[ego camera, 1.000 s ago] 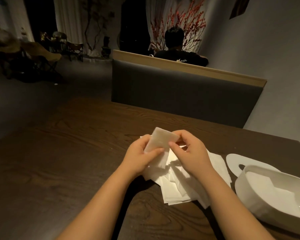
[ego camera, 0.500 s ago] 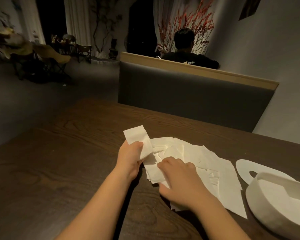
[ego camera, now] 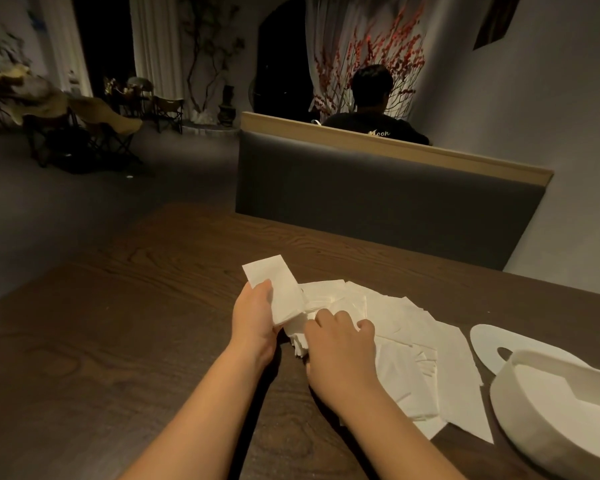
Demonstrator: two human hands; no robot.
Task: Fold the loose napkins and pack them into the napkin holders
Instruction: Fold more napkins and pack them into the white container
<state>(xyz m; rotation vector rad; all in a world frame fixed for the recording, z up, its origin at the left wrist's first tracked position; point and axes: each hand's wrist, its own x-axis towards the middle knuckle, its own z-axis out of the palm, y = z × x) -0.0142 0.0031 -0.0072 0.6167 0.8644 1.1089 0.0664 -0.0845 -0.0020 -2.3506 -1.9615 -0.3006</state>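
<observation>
Folded napkin (ego camera: 279, 292) held upright by left hand (ego camera: 255, 315), pinched at lower part. Right hand (ego camera: 340, 344) laid on loose pile (ego camera: 409, 344), fingers curled; grip cannot be told. Holder (ego camera: 551, 407) placed right, lid (ego camera: 492, 344) beside. Paper judged light, soft, easily torn; best taken at edge, sheet by sheet. Tabletop (ego camera: 136, 341) dark wood; room dim, booth seat (ego camera: 378, 206) behind.

"Moon" in pale script on seated person's dark shirt back (ego camera: 378, 128); nothing else legible

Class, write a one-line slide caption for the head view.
Left hand holds a folded napkin while right hand reaches into the loose pile beside the holder.
</observation>
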